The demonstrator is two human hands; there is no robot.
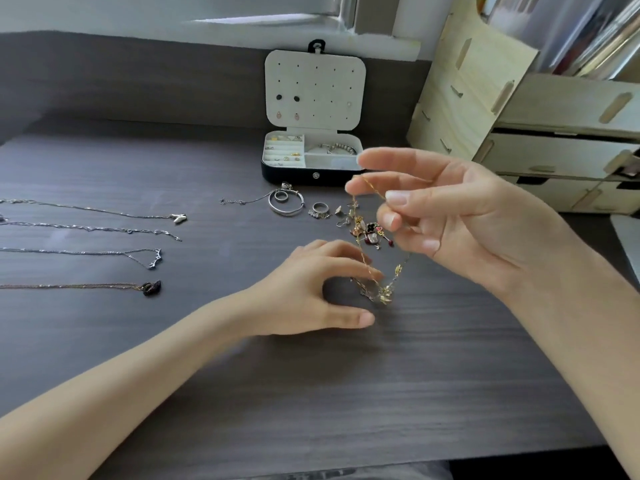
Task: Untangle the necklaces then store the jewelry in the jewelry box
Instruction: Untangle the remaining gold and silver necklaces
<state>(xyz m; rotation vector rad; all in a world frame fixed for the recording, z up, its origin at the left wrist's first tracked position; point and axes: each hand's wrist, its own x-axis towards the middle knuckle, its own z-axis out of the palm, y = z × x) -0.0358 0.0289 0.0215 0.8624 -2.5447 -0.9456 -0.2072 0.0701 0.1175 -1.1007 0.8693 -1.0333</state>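
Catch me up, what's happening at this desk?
A person is untangling a gold chain: the right hand pinches its upper end, the left hand works the knotted part near the desk. Four necklaces lie straightened at left. The jewelry box stands open; rings and earrings remain loose outside it.

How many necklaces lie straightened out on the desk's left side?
4, stacked in rows: white-pendant necklace farthest, plain chain, antler-pendant chain, black-swan necklace nearest. Ends run out of view.
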